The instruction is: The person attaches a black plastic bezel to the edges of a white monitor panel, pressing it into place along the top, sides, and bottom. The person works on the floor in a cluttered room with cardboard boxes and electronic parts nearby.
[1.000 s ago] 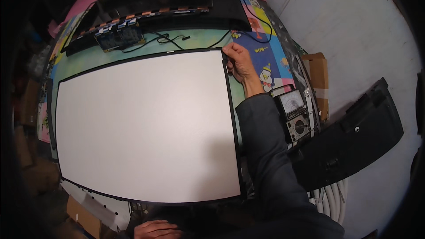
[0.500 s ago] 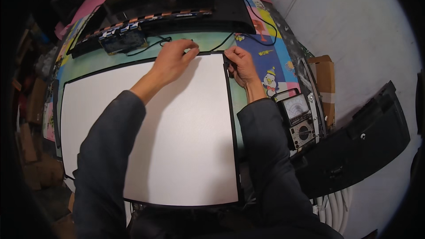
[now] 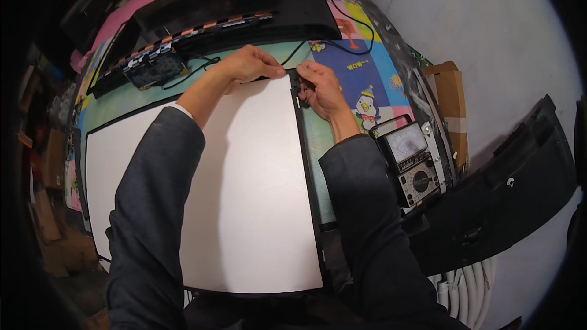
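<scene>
A large white panel sheet (image 3: 263,171), edged by a thin black frame (image 3: 310,201), lies in front of me. My left hand (image 3: 247,66) reaches across the sheet to the far edge, fingers pinched on the black frame beside the far right corner. My right hand (image 3: 323,91) is closed around the outer side of that same corner, thumb and forefinger at the frame and the other fingers curled below. The two hands are close together but apart. A small dark tab on the frame shows between them.
Beyond the sheet lies a black screen housing (image 3: 238,0) with a circuit board (image 3: 156,72) and a black cable (image 3: 372,30) on a patterned cloth (image 3: 367,79). An analog multimeter (image 3: 413,159) stands right of my right forearm. A curved black plastic cover (image 3: 489,192) and white tubing (image 3: 468,287) are further right.
My left hand has slid right along the far edge to the corner, now pinching the frame. My right hand stays at the corner. The whole view has shifted slightly.
</scene>
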`<state>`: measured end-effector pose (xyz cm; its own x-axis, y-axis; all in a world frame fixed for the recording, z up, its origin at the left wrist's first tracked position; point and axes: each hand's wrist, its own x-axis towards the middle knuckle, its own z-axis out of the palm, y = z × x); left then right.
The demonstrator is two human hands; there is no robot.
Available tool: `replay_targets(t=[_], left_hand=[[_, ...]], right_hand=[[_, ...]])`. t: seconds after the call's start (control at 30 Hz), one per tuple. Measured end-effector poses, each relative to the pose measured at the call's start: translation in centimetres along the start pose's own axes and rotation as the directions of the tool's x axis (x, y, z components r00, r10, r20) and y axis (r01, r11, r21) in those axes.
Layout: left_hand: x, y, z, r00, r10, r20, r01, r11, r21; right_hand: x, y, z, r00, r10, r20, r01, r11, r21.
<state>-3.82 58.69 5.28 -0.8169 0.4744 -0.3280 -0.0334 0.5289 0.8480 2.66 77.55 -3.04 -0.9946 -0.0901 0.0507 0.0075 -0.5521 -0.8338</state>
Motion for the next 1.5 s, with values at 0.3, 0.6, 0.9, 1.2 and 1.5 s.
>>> replay_targets(t=[0.3,0.6,0.9,1.2,1.5], left_hand=[[1.0,0.4,0.1,0.998,-0.037,0.049,0.035,0.999,0.035],[0.7,1.0,1.0,0.991,-0.016,0.133,-0.002,0.991,0.132],[0.9,1.0,1.0,0.988,-0.040,0.149,0.027,0.996,0.089],[0.8,1.4,1.1,0.996,-0.036,0.081,0.023,0.989,0.147],[0.8,1.5,1.0,0.993,-0.041,0.114,0.031,0.996,0.089]], right_hand=[[0.1,-0.1,-0.8,0.999,-0.007,0.036,0.010,0.997,-0.078],[0.1,0.1,-1.0,0.998,-0.033,0.056,0.038,0.995,-0.094],[0.2,0.1,-1.0,0.998,-0.032,0.056,0.038,0.994,-0.104],[0.0,-0.3,-1.0,0.997,0.000,0.072,-0.003,1.000,0.029],[0.3,-0.1,-1.8,0.985,0.034,0.170,-0.034,0.999,0.002]])
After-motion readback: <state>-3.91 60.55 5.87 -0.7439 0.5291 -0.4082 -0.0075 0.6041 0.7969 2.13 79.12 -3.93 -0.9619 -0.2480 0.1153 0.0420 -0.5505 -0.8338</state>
